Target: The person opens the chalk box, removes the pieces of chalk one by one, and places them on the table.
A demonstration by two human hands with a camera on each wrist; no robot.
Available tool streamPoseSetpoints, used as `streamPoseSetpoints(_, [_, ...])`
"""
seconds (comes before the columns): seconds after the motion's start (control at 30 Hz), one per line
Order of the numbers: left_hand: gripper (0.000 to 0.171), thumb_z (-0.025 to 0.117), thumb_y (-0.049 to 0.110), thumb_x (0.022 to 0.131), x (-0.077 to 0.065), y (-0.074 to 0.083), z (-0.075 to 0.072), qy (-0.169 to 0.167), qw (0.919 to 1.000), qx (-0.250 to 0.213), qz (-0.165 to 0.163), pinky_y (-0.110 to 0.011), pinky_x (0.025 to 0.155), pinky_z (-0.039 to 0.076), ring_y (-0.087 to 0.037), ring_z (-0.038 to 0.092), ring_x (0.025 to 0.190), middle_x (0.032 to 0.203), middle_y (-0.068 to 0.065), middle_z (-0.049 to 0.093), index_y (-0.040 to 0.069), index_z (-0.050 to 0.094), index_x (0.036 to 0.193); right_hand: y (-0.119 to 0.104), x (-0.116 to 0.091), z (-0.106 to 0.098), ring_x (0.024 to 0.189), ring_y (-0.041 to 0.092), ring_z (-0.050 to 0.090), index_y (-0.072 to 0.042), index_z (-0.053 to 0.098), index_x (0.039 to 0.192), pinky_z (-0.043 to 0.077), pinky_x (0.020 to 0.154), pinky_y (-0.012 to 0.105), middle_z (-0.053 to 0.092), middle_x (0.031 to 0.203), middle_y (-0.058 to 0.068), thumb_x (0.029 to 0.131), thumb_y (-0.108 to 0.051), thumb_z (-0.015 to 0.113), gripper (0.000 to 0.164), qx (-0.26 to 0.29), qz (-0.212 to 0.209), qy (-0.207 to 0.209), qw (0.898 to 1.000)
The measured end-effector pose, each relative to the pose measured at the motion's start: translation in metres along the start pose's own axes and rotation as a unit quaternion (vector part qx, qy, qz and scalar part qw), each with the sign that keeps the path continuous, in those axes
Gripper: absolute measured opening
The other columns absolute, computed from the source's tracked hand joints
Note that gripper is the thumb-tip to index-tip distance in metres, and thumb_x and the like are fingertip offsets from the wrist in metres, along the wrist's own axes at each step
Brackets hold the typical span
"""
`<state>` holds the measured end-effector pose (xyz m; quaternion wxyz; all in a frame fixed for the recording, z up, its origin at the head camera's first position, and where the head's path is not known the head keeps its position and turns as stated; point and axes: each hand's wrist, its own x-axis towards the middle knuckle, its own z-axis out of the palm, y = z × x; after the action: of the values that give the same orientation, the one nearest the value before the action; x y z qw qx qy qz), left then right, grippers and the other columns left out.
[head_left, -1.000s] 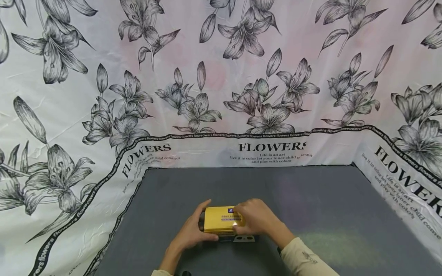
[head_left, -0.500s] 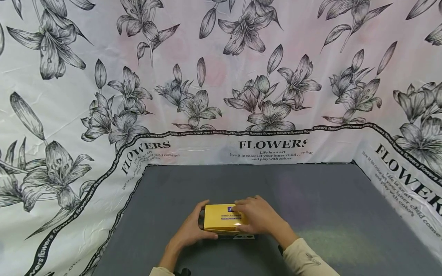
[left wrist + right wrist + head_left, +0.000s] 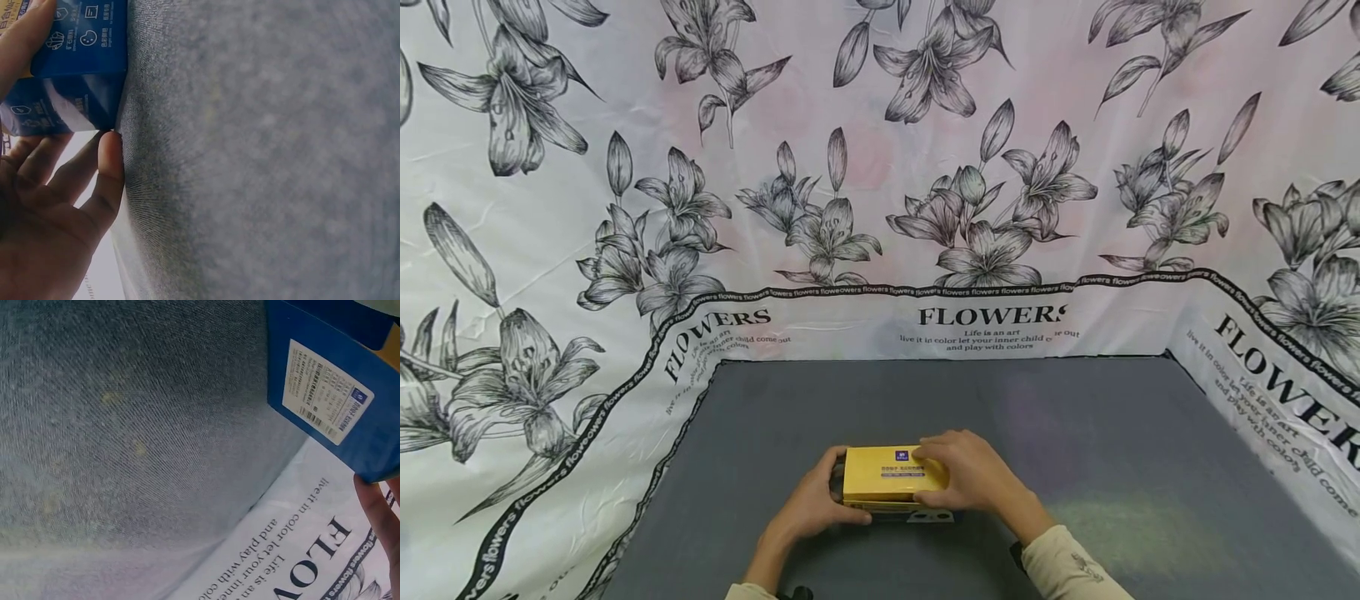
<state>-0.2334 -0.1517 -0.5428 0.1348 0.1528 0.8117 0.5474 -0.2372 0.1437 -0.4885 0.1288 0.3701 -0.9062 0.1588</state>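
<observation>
A cardboard box (image 3: 880,473) with a yellow top and dark blue lower sides sits on the grey table in front of me. My left hand (image 3: 814,498) grips its left end, thumb along the front face and fingers round the back. In the left wrist view, blue sides (image 3: 94,37) with white icons and print show beside the thumb. My right hand (image 3: 973,473) holds the right end of the yellow top, thumb low at the front and fingers over the upper edge. A white barcode label (image 3: 328,390) shows on the blue end in the right wrist view.
The grey tabletop (image 3: 1120,450) stretches around the box. A white sheet with black lily drawings (image 3: 985,225) hangs behind it and along both sides. Lettering (image 3: 992,319) runs along the sheet's lower edge. A small dark object (image 3: 802,592) shows near my left wrist.
My right hand has shifted slightly to the right along the box, uncovering more of the yellow top. My left hand keeps its grip in nearly the same place.
</observation>
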Motion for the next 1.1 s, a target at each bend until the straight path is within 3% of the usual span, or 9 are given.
streamPoseSetpoints(0.13, [0.101, 0.096, 0.022, 0.067, 0.0, -0.001, -0.001, -0.005, 1.0, 0.001, 0.003, -0.028, 0.082, 0.06, -0.025, 0.062, 0.118, 0.14, -0.014, 0.055, 0.016, 0.038, 0.15, 0.003, 0.0, 0.002, 0.098, 0.017, 0.073, -0.02, 0.078, 0.115, 0.059, 0.083, 0.041, 0.077, 0.116, 0.0, 0.078, -0.05, 0.082, 0.048, 0.025, 0.005, 0.014, 1.0])
streamPoseSetpoints(0.33, [0.098, 0.095, 0.02, 0.068, -0.002, -0.001, -0.002, -0.011, 0.9999, 0.006, 0.005, -0.029, 0.079, 0.06, -0.021, 0.062, 0.113, 0.137, -0.014, 0.056, 0.016, 0.039, 0.149, 0.003, 0.0, 0.0, 0.096, 0.014, 0.072, -0.024, 0.079, 0.115, 0.057, 0.076, 0.03, 0.077, 0.117, -0.001, 0.077, -0.049, 0.083, 0.046, 0.066, 0.039, -0.003, 0.997])
streamPoseSetpoints(0.43, [0.098, 0.096, 0.023, 0.068, -0.002, 0.0, -0.002, -0.012, 0.9997, 0.021, 0.008, -0.029, 0.078, 0.059, -0.02, 0.061, 0.113, 0.139, -0.012, 0.055, 0.018, 0.039, 0.148, 0.003, 0.001, -0.002, 0.076, 0.007, 0.068, -0.025, 0.079, 0.114, 0.051, 0.063, 0.023, 0.078, 0.107, -0.004, 0.081, -0.049, 0.08, 0.041, 0.099, 0.062, -0.008, 0.993])
streamPoseSetpoints(0.53, [0.098, 0.096, 0.027, 0.068, -0.002, 0.0, -0.003, -0.014, 0.9993, 0.033, 0.008, -0.03, 0.077, 0.057, -0.021, 0.06, 0.113, 0.141, -0.008, 0.054, 0.021, 0.039, 0.148, 0.003, 0.002, -0.004, 0.057, -0.001, 0.055, -0.026, 0.079, 0.112, 0.043, 0.052, 0.019, 0.078, 0.096, -0.008, 0.085, -0.049, 0.077, 0.036, 0.135, 0.082, -0.01, 0.987])
streamPoseSetpoints(0.63, [0.097, 0.095, 0.028, 0.068, -0.003, 0.0, -0.004, -0.013, 0.9992, 0.038, 0.005, -0.031, 0.078, 0.055, -0.022, 0.058, 0.113, 0.141, -0.006, 0.054, 0.023, 0.04, 0.148, 0.003, 0.002, -0.006, 0.054, -0.005, 0.049, -0.028, 0.079, 0.111, 0.043, 0.052, 0.018, 0.077, 0.093, -0.01, 0.087, -0.051, 0.074, 0.034, 0.155, 0.094, -0.011, 0.983])
streamPoseSetpoints(0.77, [0.096, 0.095, 0.029, 0.069, -0.003, 0.0, -0.004, -0.01, 0.9988, 0.048, 0.002, -0.034, 0.078, 0.052, -0.022, 0.055, 0.115, 0.141, -0.005, 0.054, 0.023, 0.041, 0.147, 0.003, 0.0, -0.006, 0.066, -0.004, 0.06, -0.025, 0.078, 0.115, 0.051, 0.062, 0.021, 0.078, 0.099, -0.009, 0.088, -0.053, 0.073, 0.038, 0.164, 0.097, 0.009, 0.982])
streamPoseSetpoints(0.87, [0.097, 0.095, 0.031, 0.069, -0.002, 0.0, -0.005, -0.011, 0.9985, 0.055, -0.002, -0.035, 0.077, 0.051, -0.023, 0.054, 0.114, 0.142, -0.006, 0.054, 0.024, 0.04, 0.148, 0.003, -0.004, -0.004, 0.087, 0.006, 0.072, -0.025, 0.076, 0.121, 0.059, 0.077, 0.032, 0.077, 0.112, -0.006, 0.088, -0.052, 0.074, 0.042, 0.17, 0.099, 0.039, 0.98])
streamPoseSetpoints(0.97, [0.097, 0.095, 0.033, 0.069, -0.002, -0.001, -0.005, -0.012, 0.9982, 0.059, -0.007, -0.036, 0.078, 0.051, -0.023, 0.054, 0.112, 0.141, -0.006, 0.054, 0.024, 0.039, 0.149, 0.005, -0.009, -0.004, 0.111, 0.018, 0.072, -0.025, 0.073, 0.127, 0.057, 0.093, 0.047, 0.074, 0.126, -0.004, 0.088, -0.047, 0.076, 0.045, 0.177, 0.094, 0.074, 0.977])
streamPoseSetpoints(1.1, [0.097, 0.095, 0.034, 0.069, -0.002, -0.001, -0.005, -0.014, 0.9981, 0.06, -0.008, -0.035, 0.078, 0.051, -0.022, 0.054, 0.111, 0.142, -0.006, 0.054, 0.025, 0.04, 0.148, 0.01, -0.019, -0.006, 0.12, 0.026, 0.067, -0.025, 0.071, 0.13, 0.053, 0.096, 0.06, 0.069, 0.134, 0.0, 0.085, -0.033, 0.081, 0.047, 0.197, 0.073, 0.128, 0.969])
